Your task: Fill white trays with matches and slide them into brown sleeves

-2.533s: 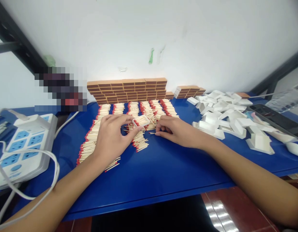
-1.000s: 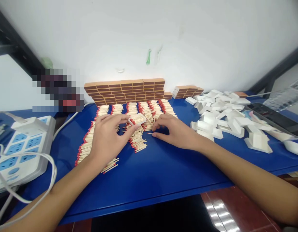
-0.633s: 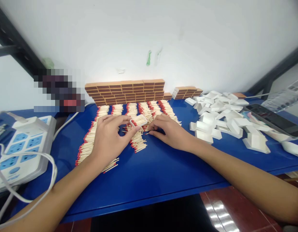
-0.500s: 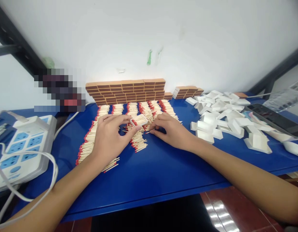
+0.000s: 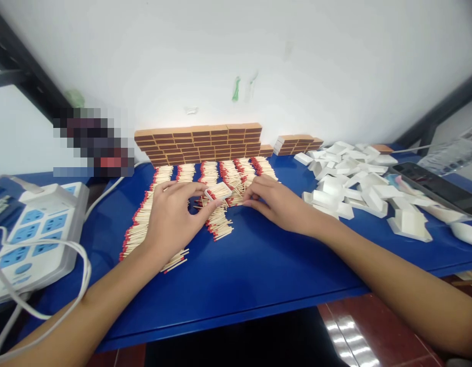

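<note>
My left hand (image 5: 175,211) is closed on a small white matchbox tray (image 5: 225,193), with thumb and fingers gripping its left end. Matches (image 5: 218,190) with red heads lie inside it. Just right of the tray, my right hand (image 5: 272,201) is curled, thumb and fingertips together at the edge of the loose matches (image 5: 239,188). What those fingertips pinch, if anything, is too small to make out. Red-headed matches (image 5: 138,224) spread in rows around and under both hands. A smaller bunch of matches (image 5: 220,228) lies below the tray.
Brown matchboxes (image 5: 201,143) are stacked like a wall at the back, with a shorter stack (image 5: 297,145) beside them. White empty trays (image 5: 350,178) heap on the right, next to a phone (image 5: 438,186). A power strip (image 5: 41,229) with white cables stands left on the blue table (image 5: 236,280).
My right hand has shifted slightly right and away from the tray, its fingertips still together. My left hand and the tray have moved only a little left.
</note>
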The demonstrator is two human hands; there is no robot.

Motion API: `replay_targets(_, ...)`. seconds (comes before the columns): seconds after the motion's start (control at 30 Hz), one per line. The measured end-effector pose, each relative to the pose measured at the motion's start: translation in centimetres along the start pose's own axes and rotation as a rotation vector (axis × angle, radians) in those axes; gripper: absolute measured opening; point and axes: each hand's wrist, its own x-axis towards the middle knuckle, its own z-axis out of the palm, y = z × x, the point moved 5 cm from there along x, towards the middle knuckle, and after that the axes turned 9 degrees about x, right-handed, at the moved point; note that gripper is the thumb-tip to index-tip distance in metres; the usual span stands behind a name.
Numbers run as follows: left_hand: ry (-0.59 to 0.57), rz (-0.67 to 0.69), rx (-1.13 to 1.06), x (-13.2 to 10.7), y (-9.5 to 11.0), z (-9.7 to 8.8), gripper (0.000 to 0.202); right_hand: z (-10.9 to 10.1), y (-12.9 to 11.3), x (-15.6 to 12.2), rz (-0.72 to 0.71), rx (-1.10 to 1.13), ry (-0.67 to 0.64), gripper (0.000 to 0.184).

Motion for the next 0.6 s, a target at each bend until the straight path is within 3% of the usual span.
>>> replay_targets(0.13, -0.038, 0.081, 0.001, -0.2, 0.6, 0.4, 0.027, -1.3, -0.8, 0.0, -0.033, 0.021, 0.117, 0.009)
replay_targets(0.27, -0.077, 0.206, -0.044, -0.9, 2.1, 0.6, 0.026, -1.0, -2.4, 0.2, -0.086, 0.012, 0.153, 0.008)
replay_targets(0.47, -0.08, 0.223, -0.08, -1.2, 2.5, 0.4, 0.029, -0.2, -3.7, 0.1, -0.13, -0.005, 0.101, 0.007)
replay_targets(0.6, -0.032, 0.17, -0.074, -1.0, 1.9, 0.3, 0.027, -1.1, -3.1, 0.0, -0.104, 0.034, 0.203, 0.009)
